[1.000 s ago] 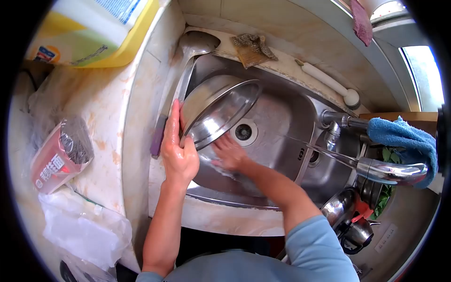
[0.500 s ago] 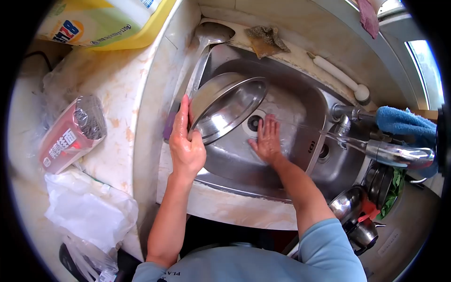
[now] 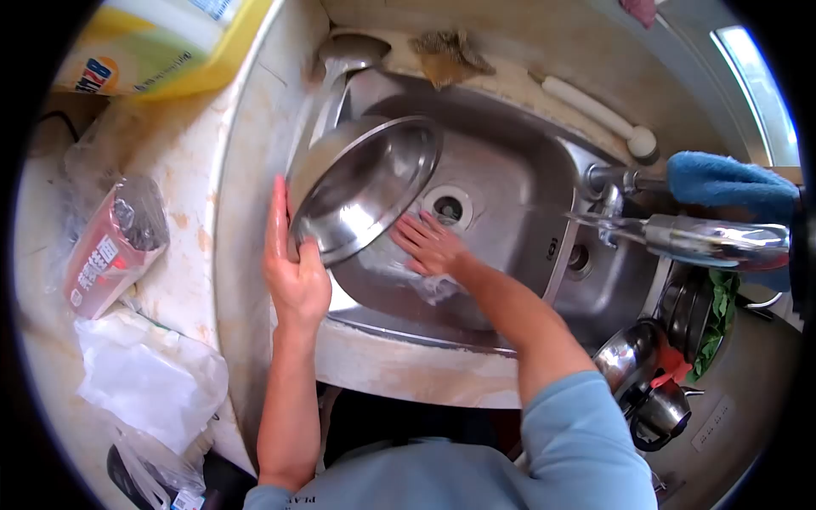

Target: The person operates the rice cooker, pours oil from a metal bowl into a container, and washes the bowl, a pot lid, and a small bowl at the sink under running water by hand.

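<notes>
The bench (image 3: 416, 372) carries an inset steel sink (image 3: 514, 178). A metal bowl (image 3: 370, 191) is tilted over the sink's left side. The left hand (image 3: 295, 276) holds the bowl's edge between thumb and fingers. The right hand (image 3: 433, 246), fingers extended and slightly parted, is beside the drain (image 3: 448, 207).

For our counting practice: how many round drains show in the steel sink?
2: one metal-rimmed round drain in the large steel basin, near the right hand; another drain in the small steel basin. The round steel bowl may hide others.
</notes>
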